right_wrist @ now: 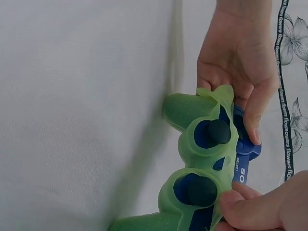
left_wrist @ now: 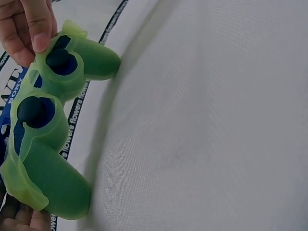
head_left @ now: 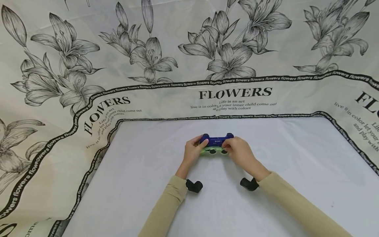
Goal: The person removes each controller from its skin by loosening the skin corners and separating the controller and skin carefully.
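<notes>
Controller: blue Sony game controller partly inside a translucent green silicone cover, held over the middle of the white cloth-covered table, toward its far edge.
Left hand: left hand grips the controller's left end, fingers curled round it.
Right hand: right hand grips the right end, thumb and fingers pinching the cover's edge.
Edges: table's far edge meets the floral backdrop sheet printed FLOWERS just beyond the controller; black lettered border marks that line.
Open room: bare white cloth spreads left, right and near of the hands; wide space on either side.
Head view only: both tan sleeves, black wrist cameras, whole table outline.
Left wrist view only: green cover close up, two dark thumbsticks showing through its round openings, one grip touching the cloth.
Right wrist view only: cover pulled off the blue body along the top, left hand seen from the opposite side.
</notes>
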Motion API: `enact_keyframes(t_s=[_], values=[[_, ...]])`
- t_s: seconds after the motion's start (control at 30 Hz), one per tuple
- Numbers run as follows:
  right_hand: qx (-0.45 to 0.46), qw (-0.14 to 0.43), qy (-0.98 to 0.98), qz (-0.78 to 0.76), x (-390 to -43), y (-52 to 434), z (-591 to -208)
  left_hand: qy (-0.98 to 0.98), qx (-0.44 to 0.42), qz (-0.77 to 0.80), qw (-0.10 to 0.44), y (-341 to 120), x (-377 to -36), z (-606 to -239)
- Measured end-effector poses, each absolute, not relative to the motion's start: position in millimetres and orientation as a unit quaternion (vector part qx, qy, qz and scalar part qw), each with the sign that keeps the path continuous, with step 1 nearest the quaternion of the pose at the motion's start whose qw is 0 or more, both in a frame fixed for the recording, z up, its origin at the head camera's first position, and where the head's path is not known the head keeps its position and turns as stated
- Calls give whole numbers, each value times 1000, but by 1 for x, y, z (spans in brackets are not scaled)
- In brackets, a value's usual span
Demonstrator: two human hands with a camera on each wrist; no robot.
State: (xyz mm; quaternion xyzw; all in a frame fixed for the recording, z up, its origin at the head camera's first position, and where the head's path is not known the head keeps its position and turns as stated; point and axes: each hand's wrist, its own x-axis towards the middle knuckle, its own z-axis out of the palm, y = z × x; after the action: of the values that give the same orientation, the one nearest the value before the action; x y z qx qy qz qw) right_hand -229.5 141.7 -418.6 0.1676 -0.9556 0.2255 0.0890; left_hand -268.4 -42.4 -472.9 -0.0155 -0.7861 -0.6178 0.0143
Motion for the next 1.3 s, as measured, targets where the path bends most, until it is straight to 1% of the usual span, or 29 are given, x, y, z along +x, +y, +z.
enact_keyframes(t_s=[0.13, 0.5, 0.8, 1.1, 1.3], values=[[159, 59, -950, 260, -233, 146, -417, -787, -15, -616, 27, -41, -270, -473], [178, 91, -949, 242, -228, 149, -425, -781, -2, -621, 66, -36, -267, -474], [165, 59, -947, 268, -226, 154, -427, -782, -11, -619, 68, -36, -268, -476], [194, 105, -951, 219, -221, 153, -432, -788, -18, -612, 62, -39, -265, -473], [201, 110, -954, 196, -220, 154, -431, -788, -24, -612, 60, -40, -265, -471]])
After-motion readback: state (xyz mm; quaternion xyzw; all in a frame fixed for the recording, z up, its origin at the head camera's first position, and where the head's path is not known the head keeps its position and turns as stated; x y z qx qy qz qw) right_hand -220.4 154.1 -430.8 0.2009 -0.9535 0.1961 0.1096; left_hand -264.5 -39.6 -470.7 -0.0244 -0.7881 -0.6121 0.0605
